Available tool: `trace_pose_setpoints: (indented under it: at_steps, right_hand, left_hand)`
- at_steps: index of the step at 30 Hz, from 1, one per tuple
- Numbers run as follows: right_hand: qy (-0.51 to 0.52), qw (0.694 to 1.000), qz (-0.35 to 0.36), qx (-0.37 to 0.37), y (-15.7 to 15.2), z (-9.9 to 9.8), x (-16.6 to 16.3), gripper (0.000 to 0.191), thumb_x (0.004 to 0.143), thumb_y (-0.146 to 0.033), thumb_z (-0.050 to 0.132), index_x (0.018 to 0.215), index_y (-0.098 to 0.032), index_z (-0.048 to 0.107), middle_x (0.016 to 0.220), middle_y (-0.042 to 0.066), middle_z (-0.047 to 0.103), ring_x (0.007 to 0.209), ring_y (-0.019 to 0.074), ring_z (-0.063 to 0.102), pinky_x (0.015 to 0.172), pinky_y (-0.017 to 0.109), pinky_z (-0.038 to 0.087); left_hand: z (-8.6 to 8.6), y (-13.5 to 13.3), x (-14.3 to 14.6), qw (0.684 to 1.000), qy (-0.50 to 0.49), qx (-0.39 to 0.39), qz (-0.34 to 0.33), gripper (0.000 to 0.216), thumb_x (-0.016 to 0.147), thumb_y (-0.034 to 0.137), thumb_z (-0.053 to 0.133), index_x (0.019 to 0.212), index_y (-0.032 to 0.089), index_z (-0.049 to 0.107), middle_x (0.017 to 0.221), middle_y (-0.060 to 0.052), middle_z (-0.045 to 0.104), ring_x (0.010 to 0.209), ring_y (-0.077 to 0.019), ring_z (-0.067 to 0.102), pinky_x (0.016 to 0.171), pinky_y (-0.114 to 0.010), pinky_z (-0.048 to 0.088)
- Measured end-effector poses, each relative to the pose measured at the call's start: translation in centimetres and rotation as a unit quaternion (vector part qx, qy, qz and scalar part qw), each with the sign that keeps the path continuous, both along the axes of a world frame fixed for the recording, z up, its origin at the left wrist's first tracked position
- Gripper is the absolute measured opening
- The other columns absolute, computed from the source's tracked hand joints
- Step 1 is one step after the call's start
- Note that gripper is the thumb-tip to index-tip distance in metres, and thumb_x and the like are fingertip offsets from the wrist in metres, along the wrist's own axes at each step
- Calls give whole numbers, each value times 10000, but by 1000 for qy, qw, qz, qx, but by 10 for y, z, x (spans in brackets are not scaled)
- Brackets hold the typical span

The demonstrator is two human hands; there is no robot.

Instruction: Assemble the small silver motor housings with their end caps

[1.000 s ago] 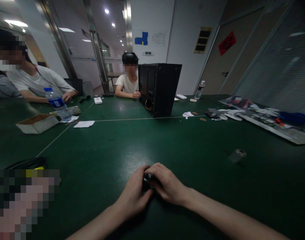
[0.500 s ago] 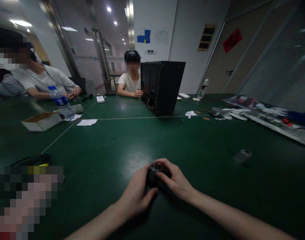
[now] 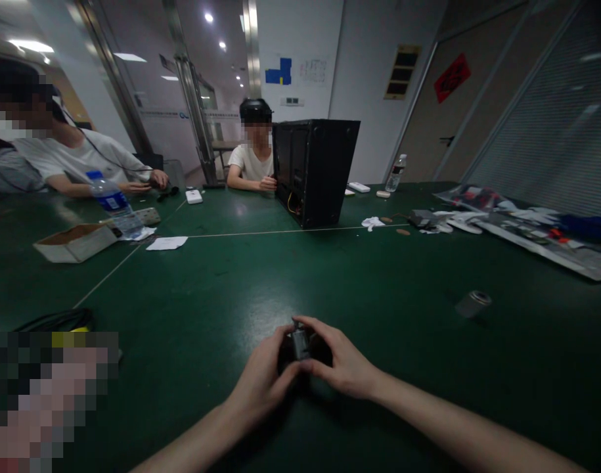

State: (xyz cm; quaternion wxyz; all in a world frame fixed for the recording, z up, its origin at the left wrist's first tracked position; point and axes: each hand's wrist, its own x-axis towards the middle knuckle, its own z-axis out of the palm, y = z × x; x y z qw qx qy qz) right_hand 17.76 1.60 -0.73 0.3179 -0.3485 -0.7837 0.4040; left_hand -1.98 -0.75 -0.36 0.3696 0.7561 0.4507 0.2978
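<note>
Both of my hands meet low in the middle of the green table (image 3: 241, 282). My left hand (image 3: 259, 385) and my right hand (image 3: 340, 362) are closed around a small dark object with a grey metal part (image 3: 299, 343), held between their fingertips just above the table top. I cannot make out what the object is. A small grey cylinder (image 3: 471, 303) lies on its side on the table to the right, well apart from my hands.
A black computer case (image 3: 314, 172) stands upright at mid-table. Two seated people are at the far side and far left. A water bottle (image 3: 111, 205), an open cardboard box (image 3: 73, 242), paper (image 3: 166, 243) and a black cable (image 3: 54, 320) lie left. Clutter lines the right edge (image 3: 521, 230).
My fingers have shifted on the small object, turning it so that a grey metal part now shows between my thumbs. The view has swayed slightly.
</note>
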Motion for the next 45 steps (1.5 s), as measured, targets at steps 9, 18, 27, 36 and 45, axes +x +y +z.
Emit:
trace_pose_setpoints:
  at_steps: [9, 18, 27, 36, 45]
  right_hand:
    - [29, 998, -20, -57, 2, 5, -5, 576, 725, -124, 661, 1269, -186, 485, 1098, 77, 621, 902, 195, 605, 807, 344, 492]
    - [67, 996, -26, -51, 1, 1, -6, 575, 728, -89, 627, 1262, -203, 449, 1020, 46, 615, 837, 163, 581, 714, 282, 488]
    - [57, 997, -27, -40, 0, 3, -8, 590, 707, -48, 591, 1254, -208, 438, 978, 42, 606, 780, 149, 572, 676, 266, 485]
    - [42, 998, -28, -25, 1, 2, -7, 573, 718, -79, 603, 1267, -183, 479, 940, 40, 618, 741, 144, 561, 678, 272, 486]
    - [18, 999, -45, -13, 2, 0, -6, 623, 707, -79, 587, 1315, -161, 481, 1044, 80, 648, 876, 194, 607, 792, 338, 505]
  left_hand:
    - [5, 0, 1, 1000, 15, 12, 15, 340, 883, 226, 527, 1220, 194, 500, 1143, -102, 653, 1019, -264, 610, 905, -384, 451]
    - [8, -2, 3, 1000, -18, -7, 1, 438, 905, 196, 497, 1319, 178, 354, 1098, -117, 660, 975, -248, 633, 886, -398, 471]
    - [7, -3, 2, 1000, -25, 3, -19, 595, 877, 117, 498, 1405, 216, 241, 1129, -98, 657, 996, -234, 637, 919, -406, 472]
    - [7, -3, 2, 999, -29, 0, -20, 590, 877, 113, 499, 1399, 204, 239, 1159, -110, 646, 1029, -238, 629, 941, -407, 465]
    - [6, -2, 3, 999, -43, 7, -21, 567, 877, 111, 490, 1383, 197, 250, 1168, -118, 644, 1041, -238, 630, 930, -409, 478]
